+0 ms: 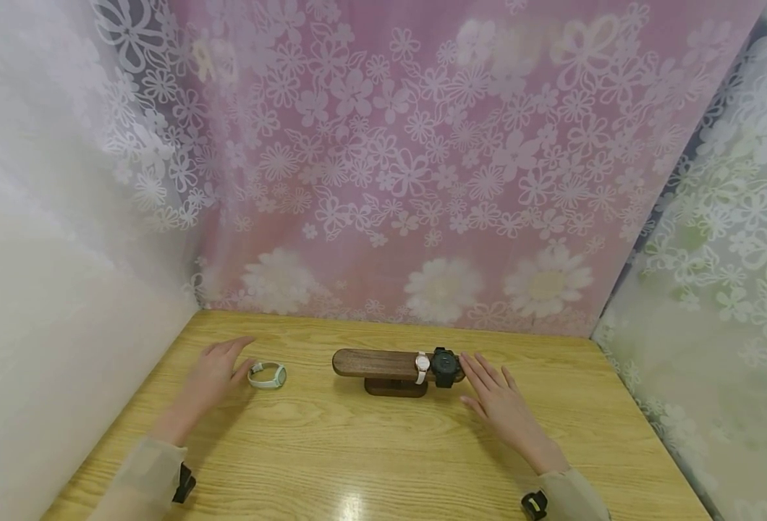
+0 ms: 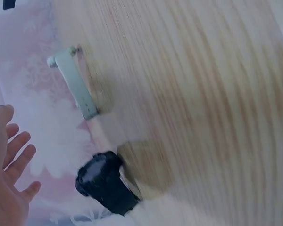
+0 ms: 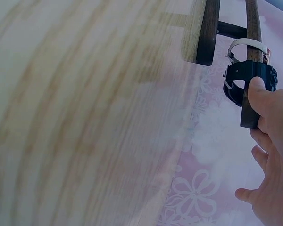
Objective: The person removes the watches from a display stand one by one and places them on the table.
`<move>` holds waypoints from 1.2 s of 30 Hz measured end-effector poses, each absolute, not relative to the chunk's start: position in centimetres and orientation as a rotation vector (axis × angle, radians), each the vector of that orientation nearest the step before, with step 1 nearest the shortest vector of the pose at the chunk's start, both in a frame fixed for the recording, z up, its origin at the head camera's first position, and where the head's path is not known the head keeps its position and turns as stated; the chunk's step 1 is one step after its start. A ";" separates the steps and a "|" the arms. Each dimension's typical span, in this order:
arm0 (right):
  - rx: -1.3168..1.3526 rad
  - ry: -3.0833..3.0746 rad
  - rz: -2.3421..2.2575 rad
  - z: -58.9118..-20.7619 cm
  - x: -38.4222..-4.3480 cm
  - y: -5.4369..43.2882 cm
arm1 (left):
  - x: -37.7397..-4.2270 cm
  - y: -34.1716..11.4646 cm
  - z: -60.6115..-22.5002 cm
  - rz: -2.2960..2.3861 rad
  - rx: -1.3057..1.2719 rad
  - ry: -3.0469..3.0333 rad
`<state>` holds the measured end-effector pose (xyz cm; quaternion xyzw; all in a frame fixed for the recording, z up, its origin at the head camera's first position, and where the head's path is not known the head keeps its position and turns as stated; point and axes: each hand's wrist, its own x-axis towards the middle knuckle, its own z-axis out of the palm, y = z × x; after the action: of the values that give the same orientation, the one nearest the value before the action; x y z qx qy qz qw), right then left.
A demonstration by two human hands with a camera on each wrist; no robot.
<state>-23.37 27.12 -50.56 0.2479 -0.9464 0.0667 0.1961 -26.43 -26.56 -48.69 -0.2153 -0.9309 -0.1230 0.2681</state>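
My left hand (image 1: pixel 210 375) hovers with spread fingers beside a pale green watch (image 1: pixel 268 375) standing on its looped strap. In the left wrist view the hand (image 2: pixel 12 169) holds nothing, and a black watch (image 2: pixel 101 181) stands on the table left of the green watch (image 2: pixel 75 82); from the head view this black watch is hidden. Fingertips of my right hand (image 1: pixel 503 409) touch the right end of a dark wooden watch stand (image 1: pixel 373 363), right at a black watch (image 1: pixel 445 367) strapped round its bar. Close left of that watch, a white-strapped watch (image 1: pixel 422 367) also circles the bar.
The light wood table (image 1: pixel 305 449) is bounded by a pink flowered curtain (image 1: pixel 390 181) at the back, a white panel (image 1: pixel 64 289) at the left and a flowered panel (image 1: pixel 735 311) at the right. The stand's base (image 1: pixel 396 389) rests mid-table.
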 end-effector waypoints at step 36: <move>0.684 -2.650 0.196 -50.7 -23.4 27.1 | -26.5 -11.1 -49.4 -0.368 -0.827 -2.508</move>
<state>-23.39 27.12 -50.65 0.2445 -0.9467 0.0699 0.1977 -26.51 -11.14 -49.42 -0.3015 -0.9141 -0.1342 0.2355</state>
